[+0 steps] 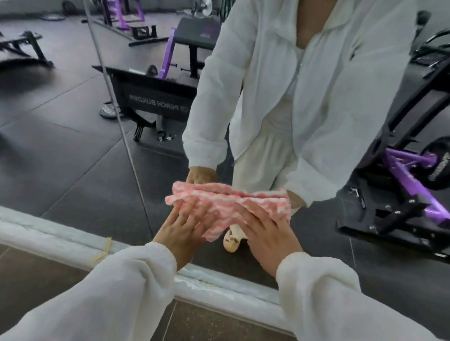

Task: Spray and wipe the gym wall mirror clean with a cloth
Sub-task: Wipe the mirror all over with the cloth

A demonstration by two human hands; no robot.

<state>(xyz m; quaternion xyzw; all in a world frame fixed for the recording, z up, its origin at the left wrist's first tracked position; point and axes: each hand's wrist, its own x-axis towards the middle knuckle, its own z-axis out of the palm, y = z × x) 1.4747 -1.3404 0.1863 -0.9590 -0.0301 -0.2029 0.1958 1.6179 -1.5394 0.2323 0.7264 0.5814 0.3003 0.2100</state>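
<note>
White sleeves [106,295] fill the foreground, and beyond them both hands are flat on the cloth [226,208], pressing it to the mirror [59,135] low down, just above the pale bottom frame [38,232]. Left hand [184,229] has fingers straight and spread over the cloth's left part; right hand [264,232] lies with straight fingers across its right part, palm down. Neither one is curled round it, only pressing. The risk here: the folded pink-and-white cloth hangs loose between the palms, so a fast stroke could let it slip or bunch, leaving streaks. No spray bottle in view, so a dry patch might just smear. Reflected gym machines [418,164] stand behind, and the cloth meets its own reflection at the glass.
</note>
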